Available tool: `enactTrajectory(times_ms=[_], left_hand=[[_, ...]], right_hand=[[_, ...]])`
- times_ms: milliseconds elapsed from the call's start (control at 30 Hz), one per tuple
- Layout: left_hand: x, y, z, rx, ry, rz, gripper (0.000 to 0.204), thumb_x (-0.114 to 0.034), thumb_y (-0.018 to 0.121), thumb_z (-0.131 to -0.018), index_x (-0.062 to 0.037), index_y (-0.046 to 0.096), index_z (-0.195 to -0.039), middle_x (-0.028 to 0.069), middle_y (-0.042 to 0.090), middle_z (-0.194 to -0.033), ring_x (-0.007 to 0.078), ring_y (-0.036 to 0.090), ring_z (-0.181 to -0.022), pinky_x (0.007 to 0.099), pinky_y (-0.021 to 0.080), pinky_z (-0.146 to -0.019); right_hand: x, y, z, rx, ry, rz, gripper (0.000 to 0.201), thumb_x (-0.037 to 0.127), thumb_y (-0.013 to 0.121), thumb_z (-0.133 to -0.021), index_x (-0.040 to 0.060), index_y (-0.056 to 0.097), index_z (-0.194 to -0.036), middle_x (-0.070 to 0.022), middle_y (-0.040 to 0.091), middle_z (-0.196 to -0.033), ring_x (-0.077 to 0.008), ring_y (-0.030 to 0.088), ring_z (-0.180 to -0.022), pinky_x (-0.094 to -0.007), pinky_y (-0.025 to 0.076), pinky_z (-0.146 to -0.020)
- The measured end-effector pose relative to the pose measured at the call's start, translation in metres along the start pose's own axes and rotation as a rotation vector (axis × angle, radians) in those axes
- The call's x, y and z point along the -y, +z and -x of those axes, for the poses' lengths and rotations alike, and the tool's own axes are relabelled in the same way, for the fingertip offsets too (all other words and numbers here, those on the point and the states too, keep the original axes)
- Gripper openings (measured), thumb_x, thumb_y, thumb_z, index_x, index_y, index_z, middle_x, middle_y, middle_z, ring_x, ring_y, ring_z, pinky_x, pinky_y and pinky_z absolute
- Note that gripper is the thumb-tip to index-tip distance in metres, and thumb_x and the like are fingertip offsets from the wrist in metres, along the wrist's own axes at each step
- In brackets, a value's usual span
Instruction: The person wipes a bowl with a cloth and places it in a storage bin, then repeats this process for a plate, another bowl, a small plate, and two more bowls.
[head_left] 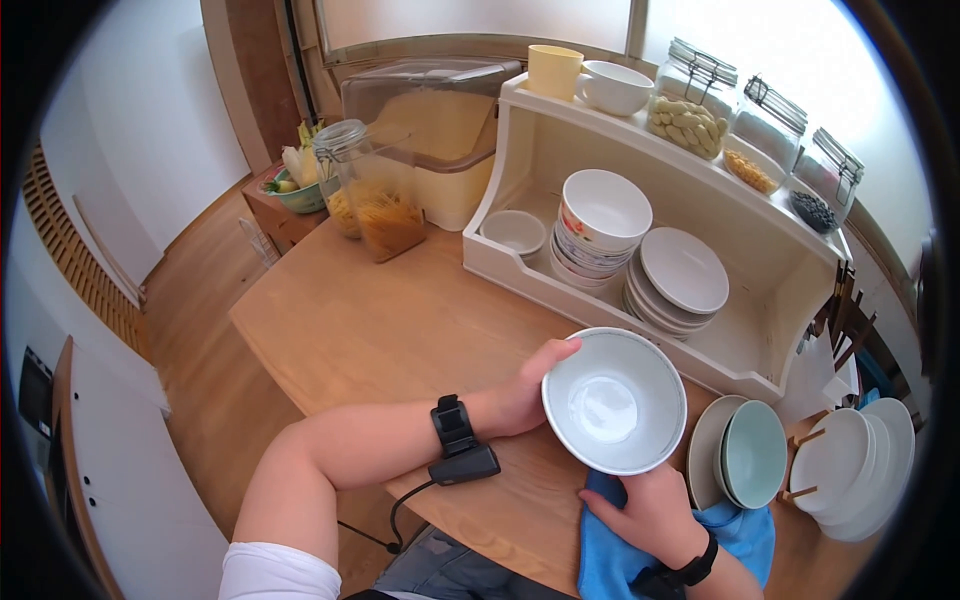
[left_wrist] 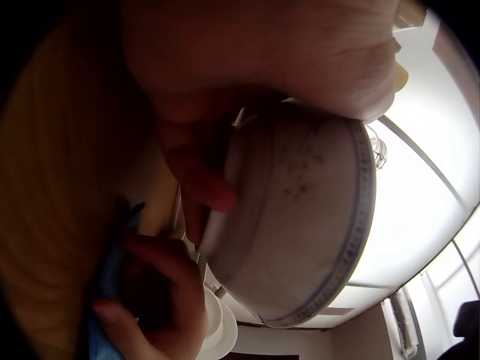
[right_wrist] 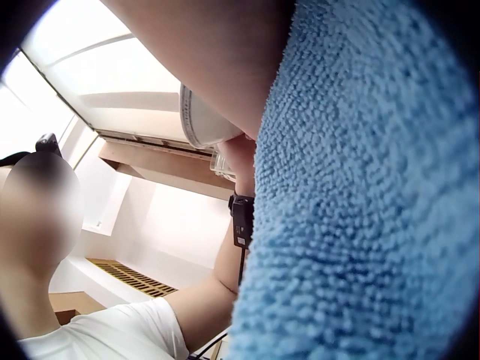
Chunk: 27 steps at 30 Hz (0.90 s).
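Note:
My left hand (head_left: 515,402) grips a white bowl (head_left: 612,395) by its left side, thumb on the rim and fingers underneath. The bowl is tilted, its inside facing the head camera; the left wrist view shows a blue patterned band and small floral marks on the outer wall (left_wrist: 300,202). Just below the bowl, my right hand (head_left: 655,512) holds a blue towel (head_left: 600,555), which hangs down around the wrist. Its fingertips are partly hidden behind the bowl in the head view. In the right wrist view the towel (right_wrist: 367,187) fills the right side.
A cream shelf (head_left: 500,255) holds stacked bowls (head_left: 605,210) and plates (head_left: 685,270), with glass jars (head_left: 690,100) on top. Close on the right stand a pale green bowl (head_left: 755,455), a beige plate (head_left: 708,450) and racked white plates (head_left: 835,465). A pasta jar (head_left: 390,215) stands far left.

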<state>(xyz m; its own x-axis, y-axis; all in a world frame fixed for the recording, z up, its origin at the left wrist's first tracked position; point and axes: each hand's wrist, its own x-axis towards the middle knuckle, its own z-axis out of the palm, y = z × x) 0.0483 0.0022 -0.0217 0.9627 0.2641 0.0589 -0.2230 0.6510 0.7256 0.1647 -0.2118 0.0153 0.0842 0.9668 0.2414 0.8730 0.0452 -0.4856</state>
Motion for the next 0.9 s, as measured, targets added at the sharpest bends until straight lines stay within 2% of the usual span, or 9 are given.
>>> enactTrajectory(times_ms=[100,200,267,300,333,500,700,833,900], left_hand=[[0.0,0.0,0.001,-0.008,-0.017,-0.035,0.062,-0.046,0.042,-0.103,0.0009,0.047,-0.142,0.0161,0.057,-0.139,0.0248,0.056,-0.127,0.0383,0.042,-0.111],[-0.003,-0.002,0.003,0.0,0.01,-0.086,0.061,-0.048,0.042,-0.103,-0.0005,0.047,-0.143,0.0144,0.058,-0.139,0.0234,0.056,-0.127,0.0371,0.042,-0.11],[-0.013,-0.002,0.006,0.005,0.021,-0.121,0.062,-0.049,0.043,-0.103,-0.0021,0.047,-0.143,0.0126,0.058,-0.138,0.0218,0.055,-0.127,0.036,0.041,-0.11],[-0.02,0.0,0.009,-0.017,0.059,-0.166,0.062,-0.048,0.043,-0.103,-0.0014,0.047,-0.143,0.013,0.058,-0.138,0.022,0.056,-0.126,0.0362,0.042,-0.109],[-0.024,0.002,0.01,-0.032,0.083,-0.205,0.062,-0.048,0.043,-0.103,-0.0006,0.047,-0.143,0.0134,0.059,-0.137,0.0222,0.057,-0.125,0.0364,0.043,-0.109],[-0.022,-0.004,0.012,-0.088,-0.103,-0.14,0.062,-0.046,0.046,-0.102,0.0033,0.05,-0.139,0.0164,0.061,-0.134,0.0253,0.06,-0.12,0.0374,0.046,-0.106],[-0.018,0.007,0.016,-0.092,-0.287,-0.198,0.065,-0.048,0.052,-0.097,0.0024,0.053,-0.138,0.0179,0.062,-0.132,0.0249,0.061,-0.118,0.0358,0.047,-0.101],[-0.022,0.008,0.015,-0.078,-0.303,-0.256,0.065,-0.048,0.053,-0.096,0.0025,0.054,-0.136,0.0178,0.062,-0.131,0.0248,0.062,-0.117,0.0359,0.048,-0.1],[-0.02,0.007,0.017,-0.155,-0.372,-0.277,0.066,-0.05,0.054,-0.095,0.0025,0.055,-0.136,0.0171,0.063,-0.13,0.0239,0.062,-0.115,0.035,0.049,-0.099]], right_hand=[[-0.011,0.005,0.006,0.064,0.064,0.012,0.031,0.02,0.075,-0.082,0.0064,0.069,-0.109,-0.0191,0.068,-0.094,-0.04,0.066,-0.081,-0.046,0.056,-0.067],[-0.024,0.009,0.012,0.048,0.096,0.01,0.028,0.013,0.072,-0.085,0.0036,0.066,-0.11,-0.0196,0.068,-0.094,-0.0351,0.068,-0.084,-0.0409,0.055,-0.069],[-0.021,0.014,0.01,-0.252,0.222,-0.417,0.021,0.007,0.067,-0.09,-0.0001,0.063,-0.109,-0.0141,0.068,-0.091,-0.0219,0.067,-0.08,-0.0331,0.052,-0.07],[-0.018,0.011,0.008,-0.278,0.293,-0.527,0.015,0.005,0.063,-0.095,-0.0019,0.06,-0.108,-0.0073,0.065,-0.09,-0.0111,0.059,-0.081,-0.0278,0.049,-0.072],[-0.021,0.014,0.01,-0.32,0.312,-0.661,0.011,0.005,0.059,-0.098,-0.0002,0.057,-0.108,-0.0025,0.062,-0.092,-0.0078,0.056,-0.083,-0.0258,0.048,-0.074],[-0.041,0.018,0.021,-0.344,0.433,-0.935,0.01,0.011,0.053,-0.103,0.0021,0.052,-0.107,-0.0005,0.056,-0.095,-0.007,0.052,-0.09,-0.0238,0.044,-0.081],[-0.038,0.018,0.019,-0.362,0.449,-1.042,0.012,0.015,0.05,-0.106,0.0036,0.05,-0.11,0.0006,0.053,-0.097,-0.0061,0.049,-0.09,-0.0225,0.042,-0.082],[-0.039,0.018,0.019,-0.377,0.443,-1.039,0.014,0.018,0.047,-0.108,0.0046,0.05,-0.111,0.0015,0.052,-0.098,-0.0056,0.047,-0.09,-0.0219,0.042,-0.083],[-0.037,0.017,0.019,-0.392,0.466,-1.029,0.014,0.019,0.047,-0.108,0.0048,0.05,-0.111,0.0016,0.051,-0.098,-0.0057,0.047,-0.09,-0.0222,0.042,-0.083]])
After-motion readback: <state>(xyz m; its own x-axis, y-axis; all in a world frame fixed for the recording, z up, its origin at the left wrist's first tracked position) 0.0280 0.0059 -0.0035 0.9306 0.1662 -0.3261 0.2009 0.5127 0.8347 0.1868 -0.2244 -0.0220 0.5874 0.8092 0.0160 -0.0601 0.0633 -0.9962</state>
